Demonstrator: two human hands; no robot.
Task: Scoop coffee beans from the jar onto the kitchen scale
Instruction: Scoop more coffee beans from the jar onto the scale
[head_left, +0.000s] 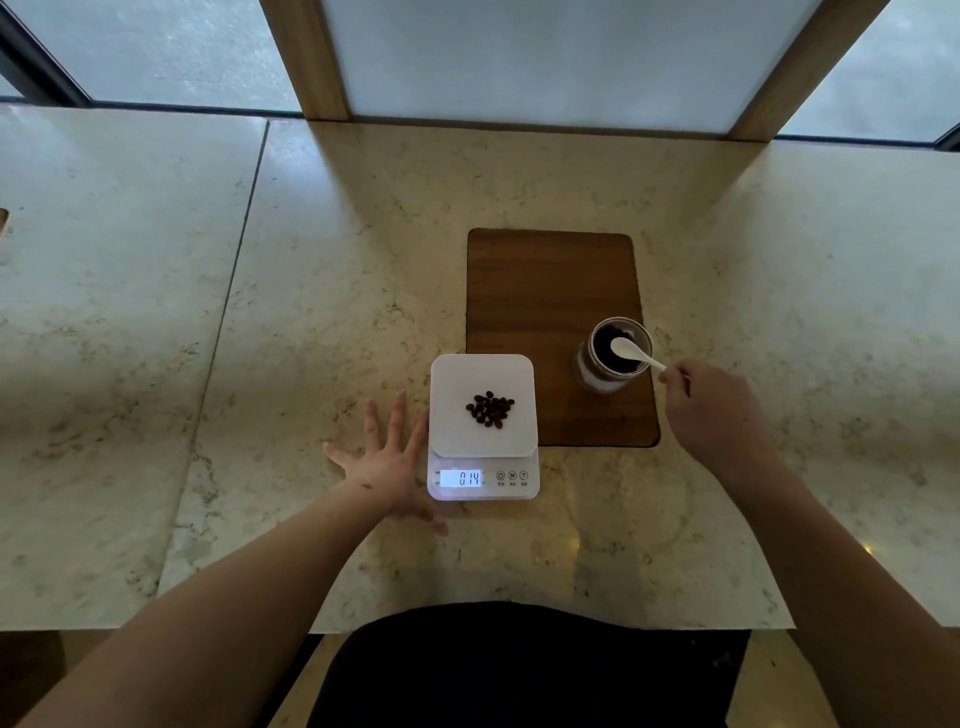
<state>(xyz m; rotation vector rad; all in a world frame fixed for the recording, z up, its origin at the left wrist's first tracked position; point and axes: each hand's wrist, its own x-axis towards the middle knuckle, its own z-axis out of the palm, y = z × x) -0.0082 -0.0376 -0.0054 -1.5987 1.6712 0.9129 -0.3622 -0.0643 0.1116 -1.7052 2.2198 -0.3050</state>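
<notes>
The small white plastic spoon (631, 352) looks light and stiff, best held far back on its thin handle, which is where the right hand (714, 410) has its grip closed, the bowl poised at the mouth of the round clear glass jar (613, 356) of dark beans on the brown wooden board (550, 291). The left hand (387, 465) lies open and flat on the pale marble bench (311, 312), touching the square white kitchen scale (483, 431). A little heap of glossy dark coffee beans (490, 409), loose and apt to roll, sits mid-platform.
</notes>
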